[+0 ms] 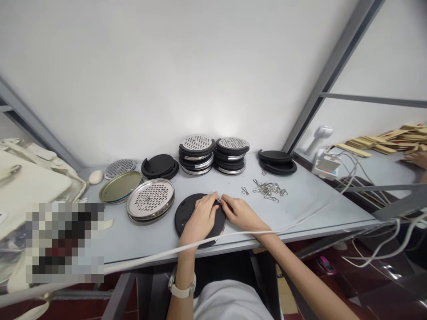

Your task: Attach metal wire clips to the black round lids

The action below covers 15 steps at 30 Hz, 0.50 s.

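Observation:
A round black plastic disc (185, 212) with a thin metal edge lies flat by the front of the table. My left hand (204, 213) rests on its top, fingers stretched toward the far right rim. At that same rim my right hand (237, 210) has its thumb and fingers pinched together; whatever they hold is too small to make out. Just beyond my right hand lies a pile of small metal wire clips (268, 188), with one loose clip (245, 191) nearer. To the left of the disc sits a stack of perforated metal grater plates (151, 198).
Two stacks of black-rimmed graters (196, 143) stand by the wall, between black discs (160, 165) and more black discs (276, 156). Gold-coloured lids (122, 186) are at left. A white cable (233, 233) crosses over my forearms. At far right, another person's hand (416, 159) is near wooden pieces (383, 143).

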{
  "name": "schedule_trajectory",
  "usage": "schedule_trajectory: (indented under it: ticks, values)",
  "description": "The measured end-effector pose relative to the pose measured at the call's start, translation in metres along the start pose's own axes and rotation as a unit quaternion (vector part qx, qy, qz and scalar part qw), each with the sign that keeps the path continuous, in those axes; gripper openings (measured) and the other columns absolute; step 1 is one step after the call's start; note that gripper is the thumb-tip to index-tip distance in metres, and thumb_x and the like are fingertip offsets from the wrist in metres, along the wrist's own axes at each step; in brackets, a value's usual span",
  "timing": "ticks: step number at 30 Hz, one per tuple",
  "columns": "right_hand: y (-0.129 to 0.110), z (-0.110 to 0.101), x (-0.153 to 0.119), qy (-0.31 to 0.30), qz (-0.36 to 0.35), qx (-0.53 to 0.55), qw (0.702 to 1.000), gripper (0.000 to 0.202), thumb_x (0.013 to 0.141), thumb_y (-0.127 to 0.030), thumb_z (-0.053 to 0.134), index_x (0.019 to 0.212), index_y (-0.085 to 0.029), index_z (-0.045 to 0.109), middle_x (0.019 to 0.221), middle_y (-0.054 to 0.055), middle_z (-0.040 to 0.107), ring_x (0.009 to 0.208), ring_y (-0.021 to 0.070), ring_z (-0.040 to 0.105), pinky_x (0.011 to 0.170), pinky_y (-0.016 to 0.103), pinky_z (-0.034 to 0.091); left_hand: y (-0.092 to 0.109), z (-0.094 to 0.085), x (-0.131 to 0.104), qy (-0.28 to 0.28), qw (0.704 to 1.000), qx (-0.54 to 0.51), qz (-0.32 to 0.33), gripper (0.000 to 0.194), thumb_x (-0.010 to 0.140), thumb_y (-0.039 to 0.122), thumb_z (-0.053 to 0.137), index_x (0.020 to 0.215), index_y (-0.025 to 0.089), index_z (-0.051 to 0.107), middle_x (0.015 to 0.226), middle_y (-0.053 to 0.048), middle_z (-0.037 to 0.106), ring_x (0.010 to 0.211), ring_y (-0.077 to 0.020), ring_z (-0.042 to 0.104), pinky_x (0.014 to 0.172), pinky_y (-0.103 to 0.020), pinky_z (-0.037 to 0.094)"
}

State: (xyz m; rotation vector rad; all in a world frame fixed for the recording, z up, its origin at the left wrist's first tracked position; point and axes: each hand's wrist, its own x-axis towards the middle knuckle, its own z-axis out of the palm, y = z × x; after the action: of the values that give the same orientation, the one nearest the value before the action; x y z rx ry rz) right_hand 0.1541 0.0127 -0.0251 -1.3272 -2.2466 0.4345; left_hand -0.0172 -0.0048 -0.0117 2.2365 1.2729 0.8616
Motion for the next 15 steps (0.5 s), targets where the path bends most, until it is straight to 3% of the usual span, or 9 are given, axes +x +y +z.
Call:
schedule_trajectory:
  ticks: [15]
  values:
    - [-0.0029,-0.003,-0.0003,0.002,-0.003,0.016,1.0,0.019,0.095,-0.024,0.036,0.087,-0.02,0.053,0.066,0.0,0.058,0.054,0.0127,0.051,0.056,0.021,0.032,0.0014,-0.0031,0.0006,-0.01,1.0,-0.002,0.002,0.03,0.094,0.016,0.038,0.123,0.02,0.046,0.129,-0.008,0.055,0.124,-0.0182,0.048,0.106,-0.04,0.037]
